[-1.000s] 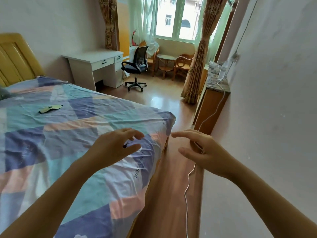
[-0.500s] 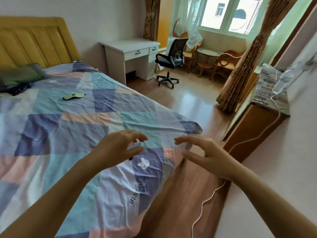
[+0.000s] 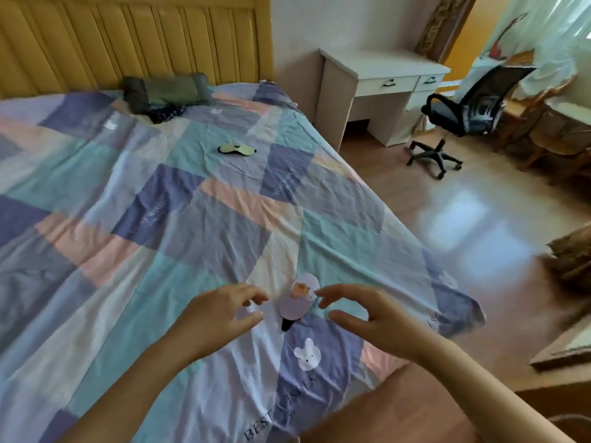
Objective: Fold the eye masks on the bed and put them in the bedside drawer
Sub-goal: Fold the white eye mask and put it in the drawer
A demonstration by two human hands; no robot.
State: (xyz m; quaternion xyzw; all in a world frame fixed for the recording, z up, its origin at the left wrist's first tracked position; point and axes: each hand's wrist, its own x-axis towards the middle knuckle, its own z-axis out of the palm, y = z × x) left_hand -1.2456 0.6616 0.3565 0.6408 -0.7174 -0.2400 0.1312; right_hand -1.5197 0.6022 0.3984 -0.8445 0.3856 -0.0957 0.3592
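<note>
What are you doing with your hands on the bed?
A person is reaching for a small lilac eye mask with a little bear on it, lying near the foot of the bed. The left hand and right hand hover on either side of it, fingers open, not gripping it. Another eye mask, pale green, lies farther up the bed, untouched.

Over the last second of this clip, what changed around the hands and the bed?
The view swung left, toward the headboard. Both hands, the left hand and the right hand, still open, now flank a lilac eye mask lying between them, which was not visible before; neither grips it. The green eye mask stays where it was on the bed.
</note>
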